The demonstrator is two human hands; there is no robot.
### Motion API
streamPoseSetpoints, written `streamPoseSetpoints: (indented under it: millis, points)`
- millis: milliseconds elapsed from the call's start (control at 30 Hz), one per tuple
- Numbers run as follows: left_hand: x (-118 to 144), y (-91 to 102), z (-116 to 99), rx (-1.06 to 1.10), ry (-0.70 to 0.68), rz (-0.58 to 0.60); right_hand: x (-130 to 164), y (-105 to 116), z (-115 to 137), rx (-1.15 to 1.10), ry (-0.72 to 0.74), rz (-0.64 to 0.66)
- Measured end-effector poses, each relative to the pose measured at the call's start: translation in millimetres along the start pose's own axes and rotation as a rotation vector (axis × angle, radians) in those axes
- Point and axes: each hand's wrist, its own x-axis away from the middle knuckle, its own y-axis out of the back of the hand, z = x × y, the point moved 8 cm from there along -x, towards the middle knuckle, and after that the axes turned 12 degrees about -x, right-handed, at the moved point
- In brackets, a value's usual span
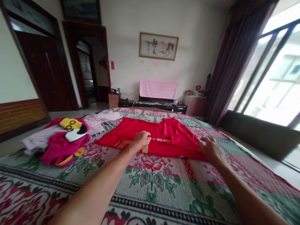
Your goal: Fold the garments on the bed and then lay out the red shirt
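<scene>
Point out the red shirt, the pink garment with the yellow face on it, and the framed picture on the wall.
red shirt (168, 137): head view, on the flat middle of the cloth.
pink garment (61, 148): head view, on the pink fabric below the face.
framed picture (158, 46): head view, on the centre of the picture.

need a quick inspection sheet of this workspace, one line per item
surface: bed under a floral patterned cover, mostly flat
job's things: red shirt spread flat across the cover
clutter: pink garment with a yellow and white cartoon patch heaped at the left, pale clothes behind it
hands: left hand bunched on the shirt's near edge, fingers curled; right hand flat on its right edge
cables: thin cable by the low black cabinet
surroundings: framed picture, pink towel, dark curtain, window, wooden doors
</scene>
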Motion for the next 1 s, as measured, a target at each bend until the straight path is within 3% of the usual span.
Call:
streamPoseSetpoints:
  millis: [100,267,367,500,633,867,1000]
  points:
    - [9.4,6.3,36.3,-0.068,0.074,0.008,1.1,-6.9,35.3,-0.162,0.252,-0.016]
    - [41.1,16.7,113.6,-0.151,0.203,0.009,24.9,-31.5,99.1,-0.390,0.605,0.179]
    - [57.1,24.9,158.2,-0.179,0.300,-0.006,29.7,-41.0,113.0,-0.411,0.639,0.246]
    - [67.3,32.2,202.2,-0.185,0.410,-0.021,16.6,-49.2,115.1,-0.373,0.538,0.258]
    - [70.7,24.2,218.7,-0.189,0.415,0.003,8.6,-61.7,127.2,-0.399,0.482,0.264]
    - [74.5,14.8,222.5,-0.295,0.443,-0.054,19.1,-84.4,132.8,-0.405,0.500,0.282]
    - [75.3,23.5,220.5,-0.236,0.442,-0.154,19.2,-83.7,128.3,-0.422,0.473,0.267]
